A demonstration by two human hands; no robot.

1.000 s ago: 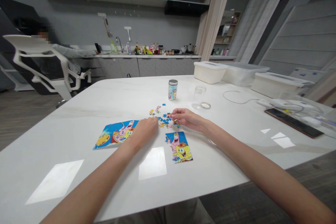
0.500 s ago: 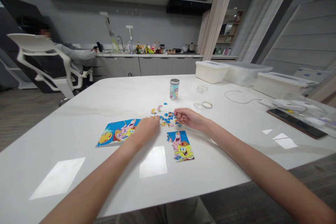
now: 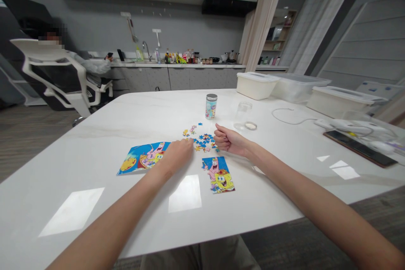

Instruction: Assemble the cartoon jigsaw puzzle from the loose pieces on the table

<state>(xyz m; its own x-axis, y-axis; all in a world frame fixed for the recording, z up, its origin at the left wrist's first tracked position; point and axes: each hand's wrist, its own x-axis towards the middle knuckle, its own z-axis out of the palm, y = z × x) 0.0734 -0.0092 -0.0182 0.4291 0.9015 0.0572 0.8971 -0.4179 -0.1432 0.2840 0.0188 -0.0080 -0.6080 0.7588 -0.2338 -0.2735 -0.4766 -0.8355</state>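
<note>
Loose blue, yellow and pink puzzle pieces (image 3: 205,139) lie in a small pile on the white table. My left hand (image 3: 180,152) rests at the pile's left side, fingers curled; whatever they hold is hidden. It covers the right end of a picture sheet (image 3: 142,157) with a yellow and a pink cartoon figure. At the pile's right side is my right hand (image 3: 229,140), its fingers curled in and the thumb up; anything inside is too small or hidden to name. Nearer to me lies a joined puzzle section (image 3: 219,175) with the same figures.
Behind the pile stands a printed tin (image 3: 211,106), with a clear jar (image 3: 243,114) and a round lid (image 3: 250,125) to its right. Lidded boxes (image 3: 257,85), cables and a dark phone (image 3: 359,148) lie further right. A person (image 3: 90,65) sits at the back left.
My right hand's pinch has turned into a looser fist with the thumb raised, slightly to the right. My left hand has hardly moved. The seated person's hand has shifted left.
</note>
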